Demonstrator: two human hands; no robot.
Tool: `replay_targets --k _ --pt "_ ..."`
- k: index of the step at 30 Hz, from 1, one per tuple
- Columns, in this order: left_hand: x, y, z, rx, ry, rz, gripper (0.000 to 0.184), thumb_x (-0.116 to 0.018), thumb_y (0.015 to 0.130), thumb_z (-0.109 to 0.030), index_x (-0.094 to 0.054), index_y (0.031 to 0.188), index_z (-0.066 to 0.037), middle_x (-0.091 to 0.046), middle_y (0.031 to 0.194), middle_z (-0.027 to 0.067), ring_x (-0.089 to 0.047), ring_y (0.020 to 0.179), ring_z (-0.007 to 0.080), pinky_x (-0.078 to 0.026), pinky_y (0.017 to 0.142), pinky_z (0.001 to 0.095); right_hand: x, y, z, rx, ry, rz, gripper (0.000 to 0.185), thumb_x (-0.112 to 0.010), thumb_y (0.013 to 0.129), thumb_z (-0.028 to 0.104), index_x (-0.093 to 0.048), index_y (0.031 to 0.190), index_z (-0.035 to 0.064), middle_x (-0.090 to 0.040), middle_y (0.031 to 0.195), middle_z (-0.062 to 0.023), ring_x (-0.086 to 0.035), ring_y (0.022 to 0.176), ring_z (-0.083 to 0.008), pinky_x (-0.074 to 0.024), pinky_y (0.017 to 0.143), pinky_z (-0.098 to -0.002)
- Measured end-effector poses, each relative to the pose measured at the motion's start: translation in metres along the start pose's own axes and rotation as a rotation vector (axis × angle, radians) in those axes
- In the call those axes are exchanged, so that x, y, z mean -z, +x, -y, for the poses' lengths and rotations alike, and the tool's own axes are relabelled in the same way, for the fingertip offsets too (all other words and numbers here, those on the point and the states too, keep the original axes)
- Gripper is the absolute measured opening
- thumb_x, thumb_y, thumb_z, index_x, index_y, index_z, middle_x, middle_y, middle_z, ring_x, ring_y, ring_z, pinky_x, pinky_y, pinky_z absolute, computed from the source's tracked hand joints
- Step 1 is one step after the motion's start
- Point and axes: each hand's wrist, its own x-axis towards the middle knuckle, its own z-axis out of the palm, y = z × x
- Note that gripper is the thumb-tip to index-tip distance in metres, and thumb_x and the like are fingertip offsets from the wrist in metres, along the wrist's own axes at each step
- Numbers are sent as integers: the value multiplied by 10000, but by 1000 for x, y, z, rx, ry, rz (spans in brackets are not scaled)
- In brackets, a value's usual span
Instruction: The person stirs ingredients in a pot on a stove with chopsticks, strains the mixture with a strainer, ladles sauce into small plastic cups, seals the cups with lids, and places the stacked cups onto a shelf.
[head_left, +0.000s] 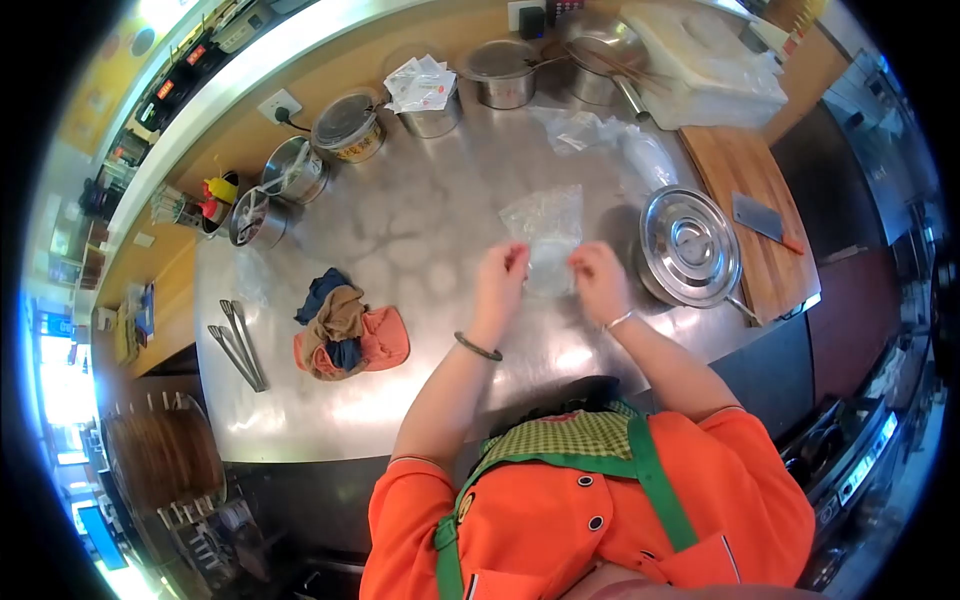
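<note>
From where I stand, taking the bag as the middle of the dial and twelve as straight ahead of the person, a clear plastic bag (545,218) lies on the steel table (390,250), right between the two hands. Its crinkled upper part spreads towards twelve, beyond the fingertips, and its lower part reaches down into the gap between them.

The left hand (503,272) is at about eight, thumb and fingers curled in close together at the bag's near-left edge. The right hand (601,280) is at about four, curled in much the same way by the opposite edge. I cannot tell whether either one actually pinches the film, thin and see-through as it is.

Out at three, just beyond the right hand, sits a lidded steel pot (690,247); past it, a cleaver (758,215) rests on a wooden board (722,160). More crumpled plastic (590,130) lies near one. Between eight and nine, well apart from the left hand, is a bundle of cloth (338,318), with metal tongs (238,347) farther out.
</note>
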Motion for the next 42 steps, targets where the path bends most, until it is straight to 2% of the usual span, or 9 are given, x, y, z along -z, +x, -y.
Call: replay_targets --k 13,21,23,28,32,34,37,39,42 --pt "87 25 -76 37 -224 35 166 -539 868 -122 -572 933 27 -578 709 46 -532 551 88 -450 515 221 80 29 70 -164 297 226 343 -604 782 113 -534 1110 41 -537 1047 -103 -546 931 -212 -457 796 -310" --pt "62 -20 -30 9 -7 125 139 -528 871 -90 -566 970 1 -559 793 22 -565 726 101 -474 620 243 -54 32 64 -196 298 293 343 -640 761 154 -534 1061 24 -577 916 -118 -569 825 -195 -472 754 -313" --pt "60 -55 -10 -201 159 -79 210 -529 871 -90 -531 1063 -8 -554 880 44 -568 785 124 -474 663 258 -66 17 40 -671 676 353 268 -631 790 167 -552 1000 20 -583 836 -75 -570 737 -146 -478 679 -281" --pt "39 -138 73 641 -528 -63 372 -464 921 -278 -448 1206 -38 -518 1105 116 -548 965 228 -466 796 322 -46 31 66 -652 1094 244 169 -580 849 167 -551 914 14 -574 771 -29 -551 663 -97 -470 609 -251" --pt "24 -113 54 779 -1286 117 511 -414 917 -432 -410 1241 -37 -480 1209 161 -507 1062 265 -428 887 378 -2 14 92 -459 778 550 146 -557 872 175 -555 868 29 -571 746 -15 -541 678 -88 -454 614 -231" --pt "21 -104 24 776 -1671 287 579 -392 909 -473 -376 1264 -16 -457 1255 182 -489 1096 287 -391 935 419 13 -8 106 -516 1024 208 140 -561 865 173 -564 849 34 -573 732 -14 -538 687 -85 -438 608 -226" --pt "3 -93 46 634 -1606 239 552 -443 903 -406 -372 1268 2 -479 1218 180 -488 1089 295 -400 926 421 52 -49 96 -173 463 818 196 -603 827 151 -565 973 25 -601 817 -41 -560 734 -97 -463 673 -247" --pt "-1 -82 69 643 -1579 231 465 -495 888 -321 -424 1204 13 -545 1103 156 -531 1012 275 -418 907 413 60 -72 95 -589 720 784 266 -620 812 144 -557 1043 28 -614 830 -55 -580 773 -136 -467 723 -259" --pt "0 -78 98 747 -1423 67 339 -525 872 -233 -485 1112 4 -588 946 118 -567 892 228 -453 828 381 58 -77 70 -503 539 852 344 -628 808 153 -536 1115 29 -599 956 -93 -577 854 -170 -472 742 -267"
